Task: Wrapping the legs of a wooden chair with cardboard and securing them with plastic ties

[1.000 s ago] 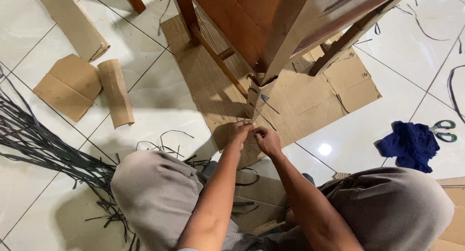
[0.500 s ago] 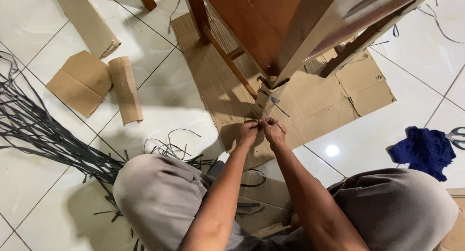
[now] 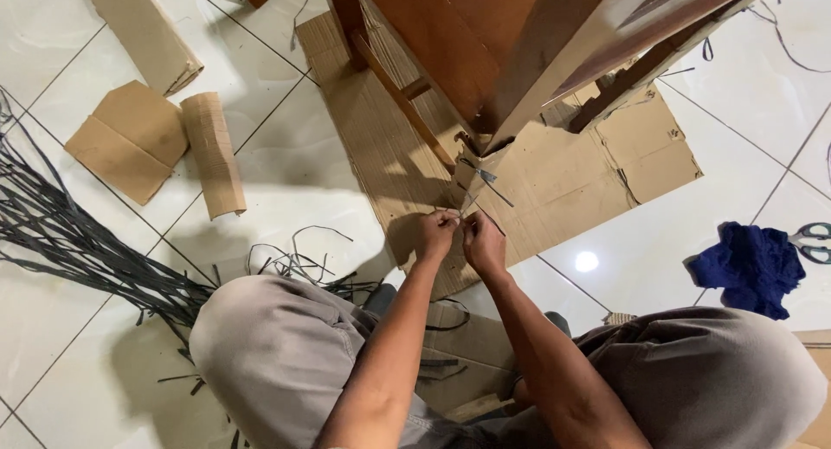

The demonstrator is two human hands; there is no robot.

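Observation:
A brown wooden table (image 3: 485, 33) stands over me on a flattened cardboard sheet (image 3: 554, 176). Its near leg is wrapped in cardboard (image 3: 467, 185) at the bottom, with a dark strap (image 3: 486, 177) tied around it. My left hand (image 3: 435, 234) and my right hand (image 3: 485, 244) meet side by side just below that wrapped leg. Both pinch a thin dark strap end between the fingers. My knees in grey trousers frame the bottom of the view.
A bundle of dark straps (image 3: 69, 241) lies on the white tiles at left. Cardboard pieces (image 3: 130, 137) and a rolled piece (image 3: 212, 155) lie at upper left. A blue cloth (image 3: 753, 267) and scissors (image 3: 814, 241) sit at right.
My hands have closed together and risen slightly toward the wrapped leg, from apart-and-lower a second ago. The view shifted a little.

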